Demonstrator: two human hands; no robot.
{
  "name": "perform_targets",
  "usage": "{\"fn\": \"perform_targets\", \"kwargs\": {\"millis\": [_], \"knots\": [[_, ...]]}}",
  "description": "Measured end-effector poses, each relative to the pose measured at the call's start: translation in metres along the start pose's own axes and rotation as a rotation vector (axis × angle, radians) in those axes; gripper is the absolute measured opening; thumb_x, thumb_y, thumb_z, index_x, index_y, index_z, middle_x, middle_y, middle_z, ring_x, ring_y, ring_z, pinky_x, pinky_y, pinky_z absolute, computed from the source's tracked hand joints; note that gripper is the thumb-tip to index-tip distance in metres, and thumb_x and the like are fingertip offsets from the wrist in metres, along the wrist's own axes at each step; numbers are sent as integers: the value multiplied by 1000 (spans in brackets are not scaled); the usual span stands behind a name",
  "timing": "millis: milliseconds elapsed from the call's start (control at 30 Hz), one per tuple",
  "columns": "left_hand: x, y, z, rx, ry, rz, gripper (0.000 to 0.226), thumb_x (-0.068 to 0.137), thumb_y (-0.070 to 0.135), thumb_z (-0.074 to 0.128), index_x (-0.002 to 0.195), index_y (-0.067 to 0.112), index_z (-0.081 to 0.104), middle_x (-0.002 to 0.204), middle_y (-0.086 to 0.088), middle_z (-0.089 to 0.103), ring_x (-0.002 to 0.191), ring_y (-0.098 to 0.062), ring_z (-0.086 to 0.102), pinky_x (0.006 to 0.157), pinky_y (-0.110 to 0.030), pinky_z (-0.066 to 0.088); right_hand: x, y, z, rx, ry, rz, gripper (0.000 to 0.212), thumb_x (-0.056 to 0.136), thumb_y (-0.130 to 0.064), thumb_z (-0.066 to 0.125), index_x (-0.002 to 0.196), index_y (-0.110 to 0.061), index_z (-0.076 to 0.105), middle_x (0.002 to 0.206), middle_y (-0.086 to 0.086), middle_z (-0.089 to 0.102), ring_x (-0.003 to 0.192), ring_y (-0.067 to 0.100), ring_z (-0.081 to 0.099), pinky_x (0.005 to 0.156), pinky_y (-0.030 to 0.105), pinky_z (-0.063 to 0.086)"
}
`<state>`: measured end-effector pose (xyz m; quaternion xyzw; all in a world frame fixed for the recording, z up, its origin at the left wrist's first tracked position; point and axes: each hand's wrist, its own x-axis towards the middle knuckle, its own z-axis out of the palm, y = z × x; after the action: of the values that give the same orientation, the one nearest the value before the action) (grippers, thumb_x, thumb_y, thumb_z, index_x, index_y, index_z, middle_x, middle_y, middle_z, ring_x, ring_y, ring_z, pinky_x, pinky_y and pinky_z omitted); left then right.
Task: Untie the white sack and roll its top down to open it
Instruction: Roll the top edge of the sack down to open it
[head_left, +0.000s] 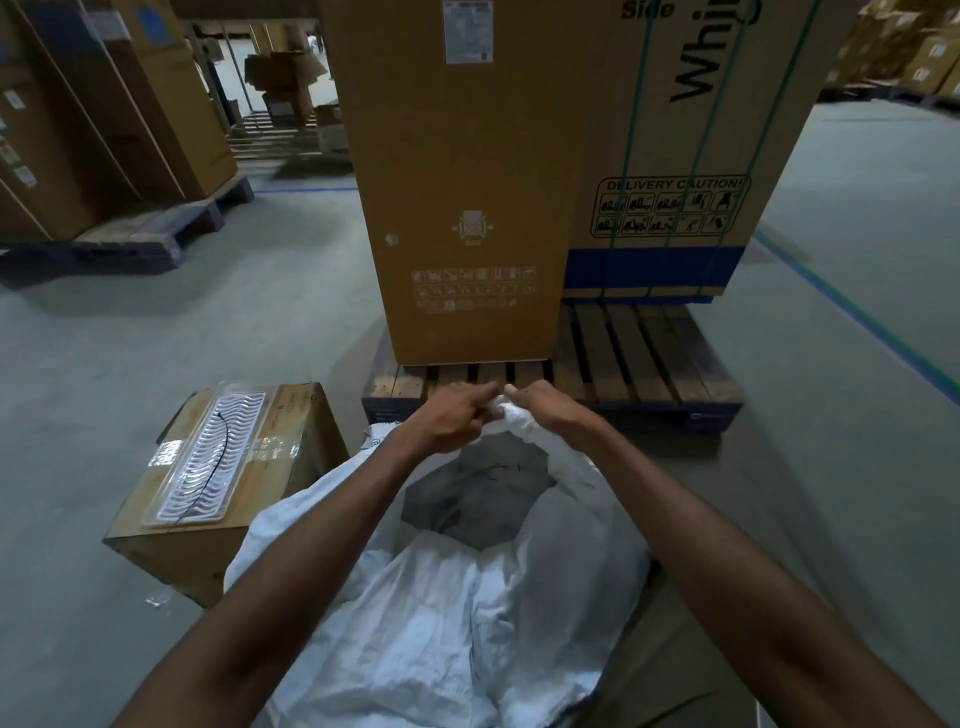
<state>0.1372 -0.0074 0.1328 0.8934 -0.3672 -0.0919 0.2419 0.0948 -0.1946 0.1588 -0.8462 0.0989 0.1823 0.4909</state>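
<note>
Both arms reach forward, the left hand (451, 415) and right hand (540, 408) meeting to pinch the far rim of the white sack (447, 613) — crinkled woven plastic, mouth gaping over grey contents. It stands on the floor beside a taped cardboard box (218, 488), before a slatted wooden pallet (623, 358).

The white sack (447, 597) is already gaping open, dark inside. Its far rim is pinched by the left hand (449, 418) and right hand (545, 408), fingertips nearly touching. A cardboard box (218, 488) sits left of the hands, a wooden pallet (623, 353) just beyond them.
</note>
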Motion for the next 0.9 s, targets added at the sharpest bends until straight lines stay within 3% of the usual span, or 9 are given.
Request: {"fn": "perform_targets", "kwargs": {"millis": [133,267,367,433,500,600,700,800,900], "knots": [[5,1,4,-89,71,-160,33,108,27,42,112,10,70,98,-3,66,84,-23,58,80,-41,47,-7,9,10,-261,158,-168,52,104,-60,40,113,-14,63,100,4,63,88,19,59,73,34,46],[12,-10,1,-242,-30,-283,35,101,24,44,74,8,59,67,-8,49,59,-18,38,66,-41,35,-21,27,28,-620,387,-287,27,105,-49,49,98,-23,52,89,-1,62,78,19,60,63,36,48],[12,-10,5,-152,-165,-226,45,105,44,37,108,12,68,104,-14,66,90,-24,58,82,-44,45,-14,29,31,-633,413,-238,28,107,-44,45,91,-25,58,87,3,68,77,22,64,71,42,55],[7,-7,8,-45,-139,-137,52,104,57,30,131,22,58,133,-8,56,120,-25,48,96,-45,43,-6,23,20,-400,292,-85,39,107,-49,43,105,-18,67,100,5,69,89,23,66,83,44,57],[2,-5,11,-108,-91,-29,49,106,57,34,138,26,55,137,-2,54,122,-19,47,95,-35,43,-1,17,8,-141,120,49,52,106,-52,43,127,-10,66,120,11,68,105,27,66,89,44,55],[1,-1,17,-36,15,-22,35,107,43,41,115,19,66,110,-3,64,98,-19,54,87,-44,50,0,13,5,-12,99,67,57,106,-55,42,126,-9,68,118,12,71,106,30,67,86,41,53],[9,1,19,8,146,-161,37,100,32,45,77,12,65,73,1,57,70,-22,52,74,-47,52,-10,22,17,-353,297,-201,52,105,-59,40,113,-15,67,102,3,66,92,21,61,77,37,50],[18,-9,14,-184,127,-353,39,97,36,46,67,12,58,68,-5,53,63,-23,46,67,-41,42,-30,37,30,-714,529,-371,40,106,-54,39,109,-18,57,99,-1,59,81,20,56,67,34,40],[18,-17,16,-319,15,-347,54,100,48,44,78,3,63,75,-12,57,68,-23,48,70,-42,41,-30,48,31,-857,554,-388,33,107,-47,42,103,-19,60,95,6,70,78,28,67,60,33,37]]}}
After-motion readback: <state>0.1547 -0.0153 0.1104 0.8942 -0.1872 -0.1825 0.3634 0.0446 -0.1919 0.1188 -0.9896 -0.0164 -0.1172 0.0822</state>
